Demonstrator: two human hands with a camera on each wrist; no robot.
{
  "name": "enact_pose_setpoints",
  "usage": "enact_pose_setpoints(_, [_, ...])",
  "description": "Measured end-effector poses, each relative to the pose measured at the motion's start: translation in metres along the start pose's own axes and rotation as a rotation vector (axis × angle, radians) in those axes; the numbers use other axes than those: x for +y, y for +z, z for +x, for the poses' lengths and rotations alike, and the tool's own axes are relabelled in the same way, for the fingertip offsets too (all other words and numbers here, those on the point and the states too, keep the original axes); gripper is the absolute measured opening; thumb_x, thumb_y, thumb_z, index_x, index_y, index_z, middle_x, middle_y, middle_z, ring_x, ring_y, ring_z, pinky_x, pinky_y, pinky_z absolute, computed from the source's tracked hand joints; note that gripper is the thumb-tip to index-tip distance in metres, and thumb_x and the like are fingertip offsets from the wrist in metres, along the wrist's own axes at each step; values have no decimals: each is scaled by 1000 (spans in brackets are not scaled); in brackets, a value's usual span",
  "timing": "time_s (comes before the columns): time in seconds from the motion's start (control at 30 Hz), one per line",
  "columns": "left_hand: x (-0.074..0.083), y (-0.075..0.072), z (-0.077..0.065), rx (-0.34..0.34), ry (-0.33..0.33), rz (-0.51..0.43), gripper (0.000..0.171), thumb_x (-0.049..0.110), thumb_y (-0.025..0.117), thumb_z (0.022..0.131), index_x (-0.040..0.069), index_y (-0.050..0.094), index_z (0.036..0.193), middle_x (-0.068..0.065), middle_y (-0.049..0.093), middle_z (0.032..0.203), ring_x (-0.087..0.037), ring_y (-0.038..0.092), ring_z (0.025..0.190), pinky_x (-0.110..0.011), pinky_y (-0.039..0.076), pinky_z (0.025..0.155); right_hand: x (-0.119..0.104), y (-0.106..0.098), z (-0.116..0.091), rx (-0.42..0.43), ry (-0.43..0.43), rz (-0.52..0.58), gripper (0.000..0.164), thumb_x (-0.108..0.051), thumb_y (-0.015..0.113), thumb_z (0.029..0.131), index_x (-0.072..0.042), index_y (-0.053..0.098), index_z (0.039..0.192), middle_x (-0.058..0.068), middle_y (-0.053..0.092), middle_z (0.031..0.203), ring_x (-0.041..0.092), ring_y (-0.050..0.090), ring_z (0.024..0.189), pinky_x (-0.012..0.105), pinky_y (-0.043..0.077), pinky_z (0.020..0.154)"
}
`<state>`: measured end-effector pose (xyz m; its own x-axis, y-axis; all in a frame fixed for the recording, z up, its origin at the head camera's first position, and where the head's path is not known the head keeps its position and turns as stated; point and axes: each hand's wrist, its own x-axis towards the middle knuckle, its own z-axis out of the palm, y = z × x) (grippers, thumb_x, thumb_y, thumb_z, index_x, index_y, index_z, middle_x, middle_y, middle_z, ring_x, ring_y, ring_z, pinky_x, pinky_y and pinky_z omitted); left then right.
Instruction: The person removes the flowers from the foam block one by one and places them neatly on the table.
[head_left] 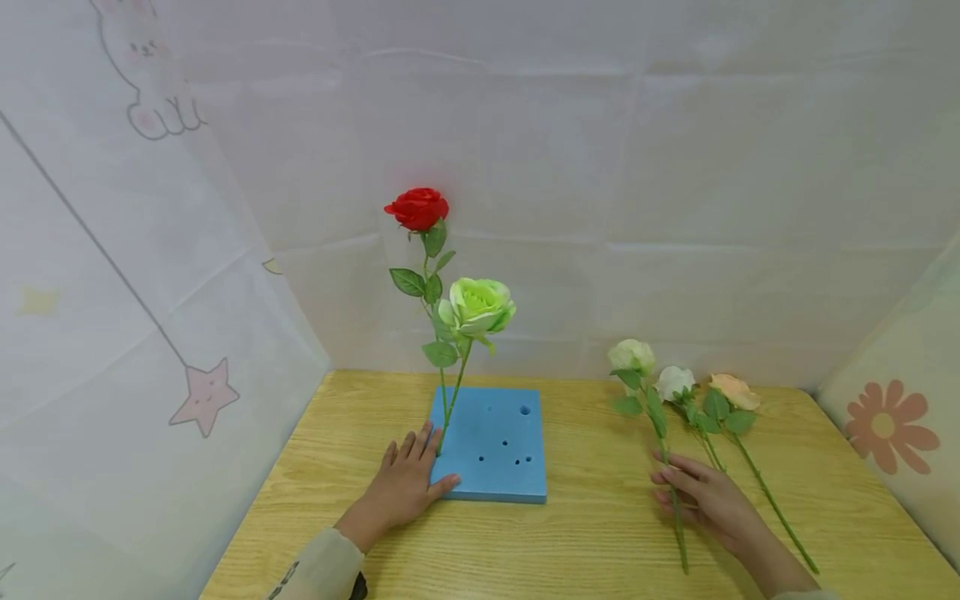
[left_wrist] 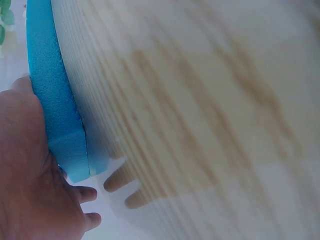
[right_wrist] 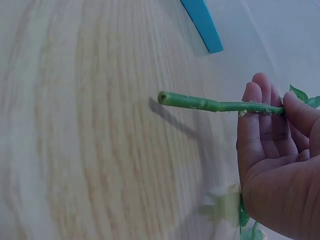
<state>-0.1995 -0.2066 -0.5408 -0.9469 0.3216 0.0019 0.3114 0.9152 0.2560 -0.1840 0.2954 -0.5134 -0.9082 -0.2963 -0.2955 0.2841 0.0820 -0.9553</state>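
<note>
My left hand (head_left: 405, 483) lies with straight, spread fingers along the left side of a blue foam block (head_left: 498, 483), its thumb over the front corner. A red rose (head_left: 417, 208) and a light green rose (head_left: 477, 307) stand in the block near my left fingertips, leaning over it. At the right, my right hand (head_left: 705, 500) pinches the stem of a cream-white rose (head_left: 632, 356) between thumb and fingers. In the right wrist view the cut end of that green stem (right_wrist: 190, 102) points away from the palm, above the wooden table.
Several small holes show in the block's top. A white rose (head_left: 676, 382) and a peach rose (head_left: 735, 391) lie on the wooden table (head_left: 592, 533) beyond and right of my right hand. Pale printed cloth (head_left: 540, 167) hangs behind and at both sides.
</note>
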Motion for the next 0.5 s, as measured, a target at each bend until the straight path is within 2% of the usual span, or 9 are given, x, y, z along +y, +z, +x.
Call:
enact_pose_setpoints(0.13, [1,0,0,4,-1,-6,94,75,34,98,11,17,164,-13,9,170,-45,19,152,-70,17,116,4,-4,-1,5,25,5,73,-33,59,104,-1,24,160,10,67,124,24,71,105,42,57,92])
enact_pose_setpoints(0.5, [2,-2,-1,-5,-6,-15,95,75,34,97,10,17,164,-14,9,170,-45,19,152,-70,17,116,13,-17,1,-4,47,26,75,-32,58,105,4,21,159,5,69,117,18,72,97,41,59,89])
